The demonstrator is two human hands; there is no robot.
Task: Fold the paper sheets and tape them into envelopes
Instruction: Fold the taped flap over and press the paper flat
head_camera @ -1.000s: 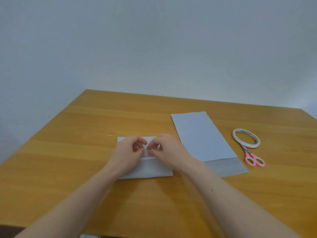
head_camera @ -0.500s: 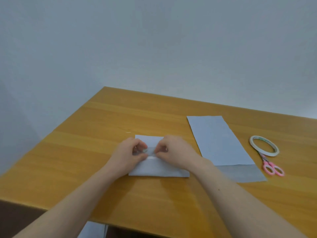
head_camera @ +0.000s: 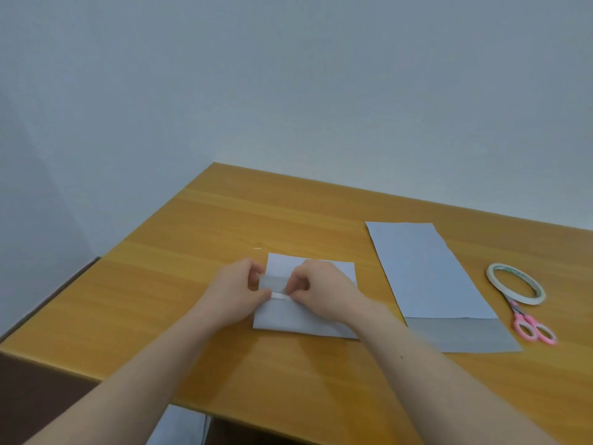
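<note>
Both sets of your fingers are curled, and each hand pinches one end of a short white tape strip [head_camera: 281, 296] stretched flat between them: your left hand [head_camera: 236, 292] holds its left end between thumb and forefinger, your right hand [head_camera: 322, 292] nips its right end with the fingertips tucked under. That strip lies across the folded paper sheet [head_camera: 298, 319], which rests flat on the wooden table [head_camera: 199, 252] directly under your hands, its near edge towards you and its far flap showing beyond your knuckles. To your right, well apart from the folded piece, a long paper sheet [head_camera: 423, 271] lies flat with a grey band along its near end. Beyond its right edge sit pink-handled scissors [head_camera: 531, 327], their blades touching the tape roll [head_camera: 515, 284] just behind them.
</note>
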